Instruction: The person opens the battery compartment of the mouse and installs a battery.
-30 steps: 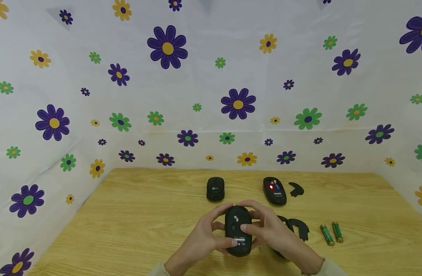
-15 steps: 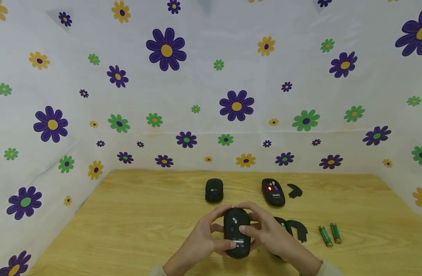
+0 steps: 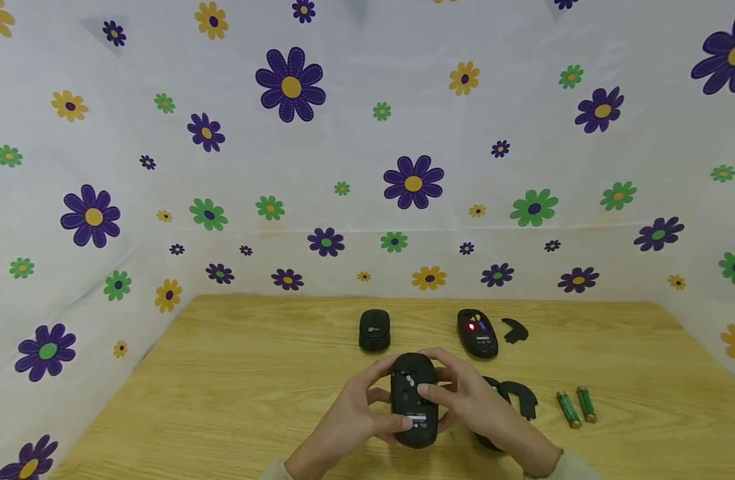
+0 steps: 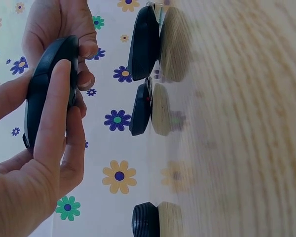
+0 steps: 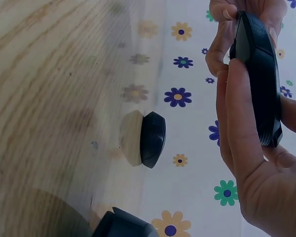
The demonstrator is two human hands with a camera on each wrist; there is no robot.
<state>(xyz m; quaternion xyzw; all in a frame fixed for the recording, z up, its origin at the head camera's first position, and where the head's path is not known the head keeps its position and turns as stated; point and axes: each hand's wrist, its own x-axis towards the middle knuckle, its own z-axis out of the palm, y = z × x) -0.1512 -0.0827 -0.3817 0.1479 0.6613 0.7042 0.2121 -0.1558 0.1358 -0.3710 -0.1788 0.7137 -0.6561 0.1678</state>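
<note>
Both hands hold a black computer mouse point(image 3: 406, 398) above the table, its labelled underside turned up in the head view. My left hand point(image 3: 357, 415) grips its left side, with the thumb on the label. My right hand point(image 3: 471, 401) grips the other side and presses its thumb on the middle of the underside. A dark recess with uneven edges shows at the mouse's far end. In the left wrist view the mouse point(image 4: 47, 84) appears edge-on between the fingers of the left hand point(image 4: 37, 180). The right wrist view shows the right hand point(image 5: 266, 173) along the mouse's side.
Behind the hands are an upright black mouse point(image 3: 375, 331) and an overturned mouse point(image 3: 480, 337) with a red light, beside a loose cover point(image 3: 515, 330). My right forearm partly hides another mouse point(image 3: 486, 443). Another cover point(image 3: 525, 400) and two green batteries point(image 3: 568, 409) lie at right.
A dark recess has appeared at the far end of the held mouse's underside, which looked smooth before. Both hands keep nearly the same place and grip.
</note>
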